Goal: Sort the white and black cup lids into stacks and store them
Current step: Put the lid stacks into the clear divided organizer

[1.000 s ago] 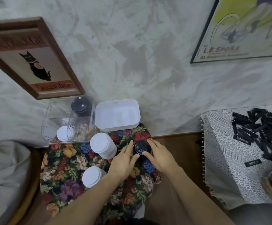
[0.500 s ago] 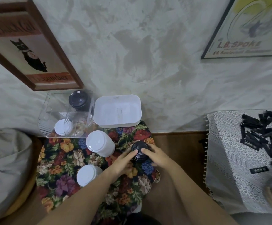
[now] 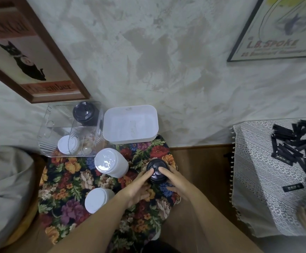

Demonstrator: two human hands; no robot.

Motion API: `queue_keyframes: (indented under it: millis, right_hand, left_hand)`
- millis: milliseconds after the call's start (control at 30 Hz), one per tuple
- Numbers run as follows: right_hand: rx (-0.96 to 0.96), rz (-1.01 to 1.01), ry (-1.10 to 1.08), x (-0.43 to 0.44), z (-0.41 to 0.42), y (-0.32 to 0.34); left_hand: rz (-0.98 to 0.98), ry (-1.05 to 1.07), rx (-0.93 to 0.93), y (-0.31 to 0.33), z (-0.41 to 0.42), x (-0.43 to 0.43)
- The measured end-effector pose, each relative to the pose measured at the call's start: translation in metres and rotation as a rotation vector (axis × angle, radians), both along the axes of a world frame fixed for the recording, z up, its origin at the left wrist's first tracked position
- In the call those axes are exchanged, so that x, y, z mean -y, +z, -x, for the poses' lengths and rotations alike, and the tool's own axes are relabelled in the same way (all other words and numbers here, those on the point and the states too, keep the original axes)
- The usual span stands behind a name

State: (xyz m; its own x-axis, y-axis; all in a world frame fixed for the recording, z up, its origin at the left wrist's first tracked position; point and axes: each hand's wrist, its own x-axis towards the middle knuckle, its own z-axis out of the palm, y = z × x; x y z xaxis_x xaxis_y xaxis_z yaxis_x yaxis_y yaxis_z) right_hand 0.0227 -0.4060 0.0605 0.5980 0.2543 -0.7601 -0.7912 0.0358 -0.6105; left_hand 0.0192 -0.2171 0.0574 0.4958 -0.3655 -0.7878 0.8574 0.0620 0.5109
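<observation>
Both forearms reach in from the lower edge and meet over the floral cloth point(image 3: 66, 181). The left hand point(image 3: 136, 188) and right hand point(image 3: 176, 181) close from either side around the black lid stack point(image 3: 155, 169), each laying a fingertip on its top while the other fingers curl against its wall. The stack stands upright on the cloth's right part, held between the two hands.

Just left of them stands a tall white lid stack point(image 3: 111, 162), leaning slightly, and nearer the person a shorter white stack point(image 3: 96, 199), both apart from the hands. Behind, against the wall, a clear bin point(image 3: 46, 136) holds a second black stack point(image 3: 85, 113) at its back and a white lid point(image 3: 67, 145) at its front. Beside it sits a white tub point(image 3: 130, 140). Well to the right, black packets point(image 3: 298, 143) lie heaped on a lace cloth point(image 3: 256, 172).
</observation>
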Motion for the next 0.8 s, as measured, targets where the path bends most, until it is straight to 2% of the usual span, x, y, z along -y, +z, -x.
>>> queue_keyframes:
  millis: [200,500,667,800]
  right_hand:
    - [0.076,-0.014,-0.042,-0.015,0.002,0.006]
    - [0.06,-0.069,-0.14,-0.02,0.008,0.007]
    - [0.175,-0.069,-0.198,-0.019,-0.003,0.025]
    - [0.257,-0.103,-0.276,-0.022,-0.016,0.044]
  left_hand:
    - [0.011,0.055,-0.01,0.008,-0.005,-0.007]
    - [0.022,-0.033,-0.004,0.018,-0.004,-0.005]
    - [-0.052,-0.107,0.124,0.041,-0.01,-0.004]
    - [-0.122,-0.126,0.312,0.073,-0.025,0.003]
